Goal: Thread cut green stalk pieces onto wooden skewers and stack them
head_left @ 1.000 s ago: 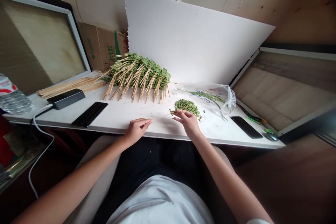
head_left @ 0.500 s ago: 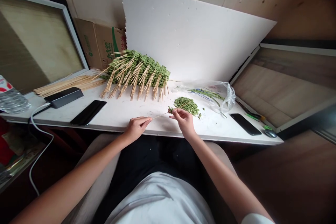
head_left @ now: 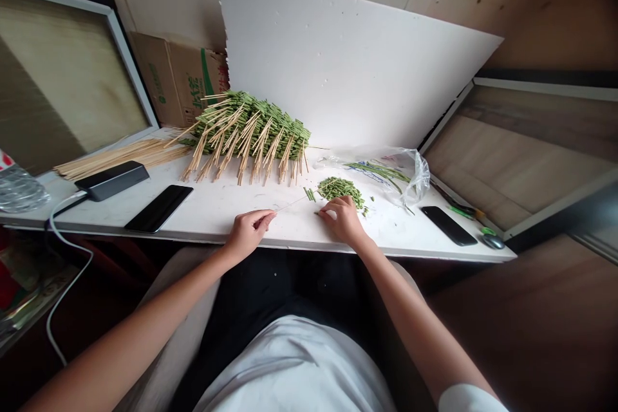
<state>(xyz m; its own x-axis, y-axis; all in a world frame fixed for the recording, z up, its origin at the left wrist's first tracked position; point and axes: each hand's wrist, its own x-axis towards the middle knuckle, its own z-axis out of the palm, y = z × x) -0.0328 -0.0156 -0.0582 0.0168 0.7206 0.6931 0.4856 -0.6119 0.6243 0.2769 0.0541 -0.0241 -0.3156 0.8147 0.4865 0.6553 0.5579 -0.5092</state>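
Observation:
My left hand (head_left: pixel 250 232) is closed in a pinch around the end of a thin bamboo skewer (head_left: pixel 291 203), which points up and to the right. At its far tip sit a few short cut green stem pieces (head_left: pixel 309 194), side by side across the stick. My right hand (head_left: pixel 344 221) is at the near side of a loose pile of cut green pieces (head_left: pixel 340 187). Its thumb and fingers are pinched together low over the table, and a small green bit shows at the fingertips. Farther back lies a large stack of filled skewers (head_left: pixel 261 125), with bare stick ends toward me.
Bare skewers (head_left: pixel 120 158) lie at the left, near a black box with a cable (head_left: pixel 111 180) and a phone (head_left: pixel 159 208). At the right are a plastic bag with long green stems (head_left: pixel 386 170), another phone (head_left: pixel 449 225) and a mouse (head_left: pixel 492 240). A white board (head_left: pixel 357 58) stands behind.
My right hand has let go of the green pieces at the skewer's tip and moved right and down to the pile's near edge. My left hand still holds the skewer.

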